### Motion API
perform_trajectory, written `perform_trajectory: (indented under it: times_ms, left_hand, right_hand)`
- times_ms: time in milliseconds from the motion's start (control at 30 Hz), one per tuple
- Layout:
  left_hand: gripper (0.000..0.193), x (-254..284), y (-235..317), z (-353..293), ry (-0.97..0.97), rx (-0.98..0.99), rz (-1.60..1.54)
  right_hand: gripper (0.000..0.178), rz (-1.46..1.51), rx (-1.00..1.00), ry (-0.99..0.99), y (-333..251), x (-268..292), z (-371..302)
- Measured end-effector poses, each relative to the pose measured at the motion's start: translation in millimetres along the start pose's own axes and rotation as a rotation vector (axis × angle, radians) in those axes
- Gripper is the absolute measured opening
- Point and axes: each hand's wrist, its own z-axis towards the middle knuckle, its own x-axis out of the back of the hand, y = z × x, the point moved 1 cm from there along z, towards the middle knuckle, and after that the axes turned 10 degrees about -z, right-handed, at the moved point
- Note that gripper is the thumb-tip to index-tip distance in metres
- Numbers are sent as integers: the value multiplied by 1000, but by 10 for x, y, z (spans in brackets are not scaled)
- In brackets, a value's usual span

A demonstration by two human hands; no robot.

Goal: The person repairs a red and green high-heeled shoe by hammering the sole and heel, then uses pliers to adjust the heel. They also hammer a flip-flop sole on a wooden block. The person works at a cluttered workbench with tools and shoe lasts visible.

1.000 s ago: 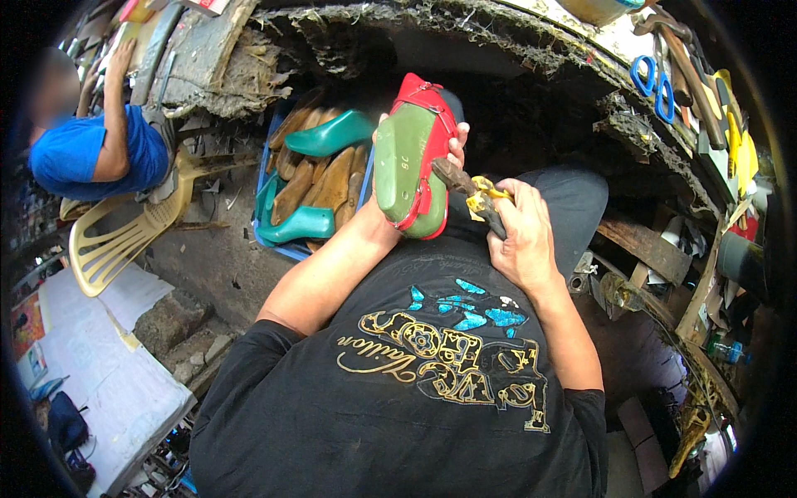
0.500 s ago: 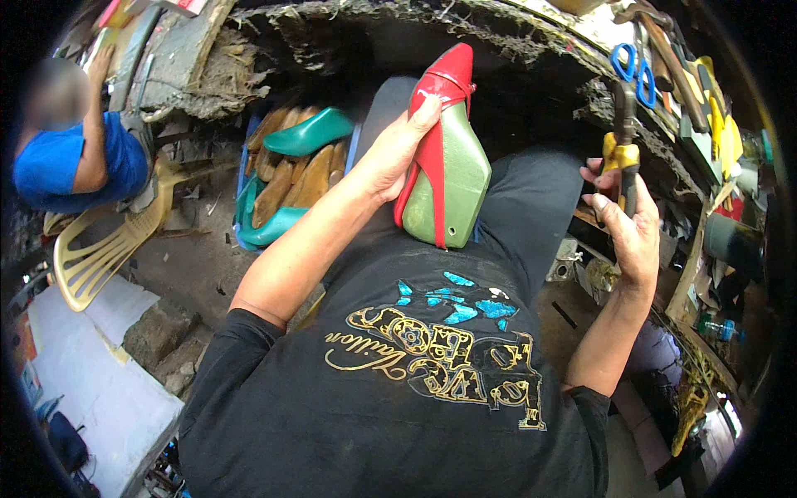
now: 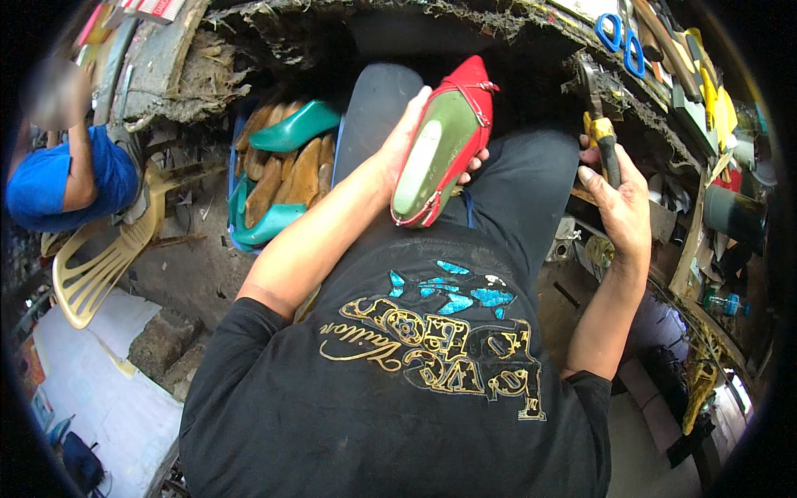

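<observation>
My left hand [image 3: 400, 148] is wrapped round a green shoe last [image 3: 455, 124] with a red shoe upper [image 3: 475, 81] fitted over it. The last's underside faces up, with a pale patch toward the heel, and the upper's edges and thin straps curl around its rim. The fingertips show beyond the far side of the last, and the toe points away from me. Off to the right, my right hand [image 3: 627, 199] grips a pair of pliers [image 3: 599, 126] with yellow and black handles, jaws upward, apart from the shoe.
A blue crate [image 3: 235, 217] of wooden and teal lasts stands left of my legs. Blue-handled scissors [image 3: 621, 43] and other tools lie on the bench at the far right. A person in a blue shirt [image 3: 75, 183] is by a cream plastic chair [image 3: 79, 290] at left.
My left hand has turned the last so that its underside now faces up instead of its side. The pliers in my right hand have tipped leftward and sit slightly lower.
</observation>
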Motion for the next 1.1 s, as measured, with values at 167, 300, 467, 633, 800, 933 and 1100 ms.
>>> perform_trajectory:
  times_ms: [167, 300, 467, 633, 800, 933, 1100]
  left_hand:
    - [99, 10, -123, 131, -81, 316, 38]
    - [90, -140, -264, 39, 112, 273, 413]
    - [75, -89, -341, 34, 165, 190, 387]
    - [55, 251, -300, 160, 264, -59, -272]
    - [50, 383, -277, 177, 433, -167, -299]
    - [51, 349, -301, 205, 461, -199, -273]
    - [54, 322, -361, 178, 387, -160, -230]
  right_hand:
    - [30, 71, 98, 2, 63, -280, 108]
    - [27, -37, 158, 21, 12, -409, 231]
    - [31, -343, 298, 287, -235, -145, 81]
    - [56, -741, 499, 51, -441, -152, -228]
    - [57, -807, 533, 1, -403, -493, -372]
    - [53, -927, 578, 82, -287, -549, -360]
    - [45, -623, 373, -121, -294, -544, -404]
